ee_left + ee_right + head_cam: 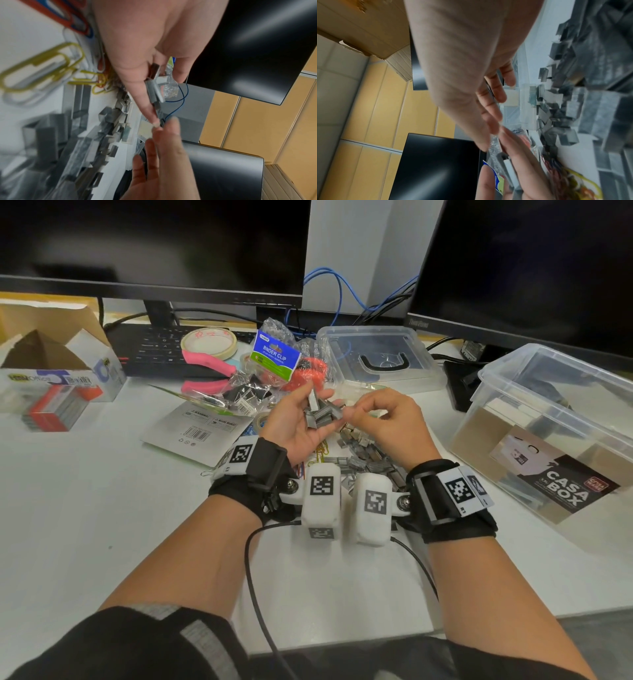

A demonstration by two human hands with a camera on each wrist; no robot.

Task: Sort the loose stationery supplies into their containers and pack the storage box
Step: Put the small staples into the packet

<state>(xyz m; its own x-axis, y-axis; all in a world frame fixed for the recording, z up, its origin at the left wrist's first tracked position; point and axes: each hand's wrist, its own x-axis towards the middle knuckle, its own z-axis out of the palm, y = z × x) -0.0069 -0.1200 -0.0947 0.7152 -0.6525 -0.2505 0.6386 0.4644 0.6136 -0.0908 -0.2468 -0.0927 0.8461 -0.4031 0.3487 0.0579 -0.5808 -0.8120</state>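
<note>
Gathering staple strips (322, 414): left hand (298, 422) cups several, thumb curled over; right hand (383, 419) pinches, contents indiscernible; best aligned flat before boxing, lest strips crumble.

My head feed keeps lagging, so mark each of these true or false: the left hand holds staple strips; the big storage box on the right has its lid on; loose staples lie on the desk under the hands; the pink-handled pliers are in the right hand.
1. The left hand holds staple strips. True.
2. The storage box has its lid on. False: it is open on top.
3. Loose staples lie under the hands. True.
4. The pliers are in the right hand. False: they lie by the keyboard.
</note>
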